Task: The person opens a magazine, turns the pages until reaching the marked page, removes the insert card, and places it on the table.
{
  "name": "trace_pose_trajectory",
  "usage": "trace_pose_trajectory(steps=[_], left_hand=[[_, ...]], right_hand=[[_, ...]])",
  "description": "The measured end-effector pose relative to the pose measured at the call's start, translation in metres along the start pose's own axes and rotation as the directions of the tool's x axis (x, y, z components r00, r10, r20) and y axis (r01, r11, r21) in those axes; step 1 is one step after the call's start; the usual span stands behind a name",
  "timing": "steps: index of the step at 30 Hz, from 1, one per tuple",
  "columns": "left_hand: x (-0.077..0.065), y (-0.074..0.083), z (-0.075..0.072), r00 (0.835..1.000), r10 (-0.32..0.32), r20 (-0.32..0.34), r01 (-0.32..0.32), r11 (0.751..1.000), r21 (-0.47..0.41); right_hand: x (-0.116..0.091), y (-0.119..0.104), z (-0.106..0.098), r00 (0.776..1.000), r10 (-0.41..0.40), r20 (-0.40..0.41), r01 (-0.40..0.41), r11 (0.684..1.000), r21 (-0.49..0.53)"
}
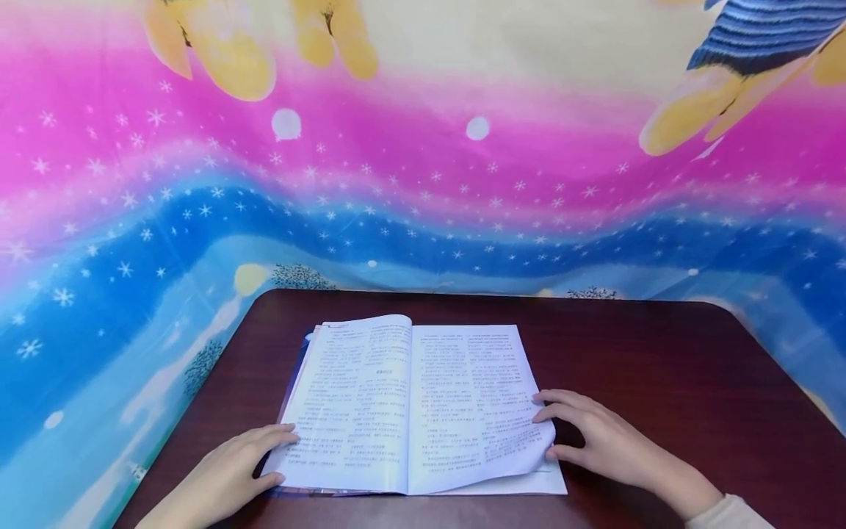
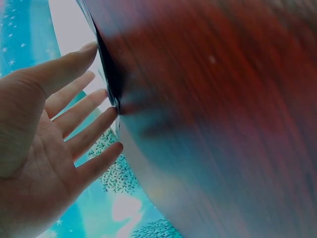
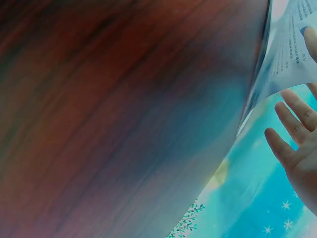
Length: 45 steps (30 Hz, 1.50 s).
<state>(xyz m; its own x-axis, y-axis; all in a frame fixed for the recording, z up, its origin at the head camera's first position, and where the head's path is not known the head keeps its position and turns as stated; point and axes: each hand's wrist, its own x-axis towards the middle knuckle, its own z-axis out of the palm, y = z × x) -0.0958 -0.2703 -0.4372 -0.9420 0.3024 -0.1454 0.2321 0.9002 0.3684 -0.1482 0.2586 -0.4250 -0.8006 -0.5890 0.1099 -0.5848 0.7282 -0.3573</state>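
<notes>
An open magazine lies on the dark wooden table, both pages covered in printed text. My left hand rests at its lower left edge, fingers extended onto the page and thumb by the rim. In the left wrist view the left hand has its fingers spread along that edge. On the other side, my right hand pinches the outer edge of the right-hand page, whose lower corner curls up off the sheet below. The right wrist view shows the right hand only partly, beside the raised page.
The reddish-brown table has rounded far corners and a glossy top. Behind and around it hangs a cloth printed with pink and blue bands and snowflakes. A light sleeve covers the right forearm.
</notes>
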Motion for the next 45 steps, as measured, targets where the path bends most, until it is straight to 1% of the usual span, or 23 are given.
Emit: trace_pose_trajectory(steps=[3, 7, 11, 14, 16, 20, 22, 25, 31, 36, 39, 41, 45], left_hand=[[0.002, 0.003, -0.001, 1.0, -0.005, -0.022, 0.006, 1.0, 0.016], [0.002, 0.006, -0.004, 0.999, 0.011, -0.047, -0.008, 0.998, 0.058], [0.002, 0.013, -0.008, 0.994, 0.025, -0.103, -0.015, 0.995, 0.096], [0.002, 0.02, -0.011, 0.988, 0.044, -0.15, -0.03, 0.996, 0.089], [0.002, 0.026, -0.012, 0.984, 0.065, -0.168, -0.052, 0.996, 0.079], [0.005, 0.038, -0.011, 0.972, 0.138, -0.191, -0.127, 0.99, 0.066], [0.008, 0.046, -0.01, 0.961, 0.181, -0.209, -0.17, 0.983, 0.069], [0.011, 0.058, -0.008, 0.936, 0.245, -0.251, -0.234, 0.969, 0.073], [0.023, 0.081, -0.001, 0.877, 0.332, -0.347, -0.335, 0.941, 0.053], [0.037, 0.101, 0.003, 0.826, 0.396, -0.4, -0.429, 0.903, 0.009], [0.043, 0.111, 0.004, 0.806, 0.422, -0.415, -0.469, 0.883, -0.013], [0.047, 0.117, 0.005, 0.802, 0.431, -0.414, -0.483, 0.876, -0.022], [0.056, 0.13, 0.005, 0.786, 0.461, -0.411, -0.519, 0.854, -0.036]], right_hand=[[0.004, 0.0, -0.001, 0.999, -0.016, -0.05, 0.016, 1.0, -0.001], [0.009, 0.001, -0.002, 0.989, -0.069, -0.131, 0.07, 0.998, 0.003], [0.011, 0.0, -0.002, 0.974, -0.103, -0.202, 0.109, 0.994, 0.02], [0.013, -0.001, -0.003, 0.963, -0.119, -0.244, 0.13, 0.991, 0.03], [0.015, -0.003, -0.004, 0.954, -0.137, -0.268, 0.149, 0.988, 0.026], [0.019, -0.006, -0.006, 0.938, -0.167, -0.304, 0.181, 0.983, 0.019], [0.021, -0.008, -0.008, 0.933, -0.17, -0.318, 0.186, 0.982, 0.02], [0.025, -0.011, -0.01, 0.929, -0.17, -0.33, 0.185, 0.983, 0.016], [0.031, -0.02, -0.013, 0.931, -0.136, -0.339, 0.143, 0.99, -0.003], [0.032, -0.027, -0.015, 0.927, -0.111, -0.358, 0.109, 0.994, -0.027], [0.031, -0.031, -0.015, 0.925, -0.108, -0.365, 0.1, 0.994, -0.041], [0.032, -0.034, -0.015, 0.922, -0.108, -0.371, 0.097, 0.994, -0.048], [0.035, -0.038, -0.014, 0.914, -0.109, -0.39, 0.099, 0.994, -0.045]])
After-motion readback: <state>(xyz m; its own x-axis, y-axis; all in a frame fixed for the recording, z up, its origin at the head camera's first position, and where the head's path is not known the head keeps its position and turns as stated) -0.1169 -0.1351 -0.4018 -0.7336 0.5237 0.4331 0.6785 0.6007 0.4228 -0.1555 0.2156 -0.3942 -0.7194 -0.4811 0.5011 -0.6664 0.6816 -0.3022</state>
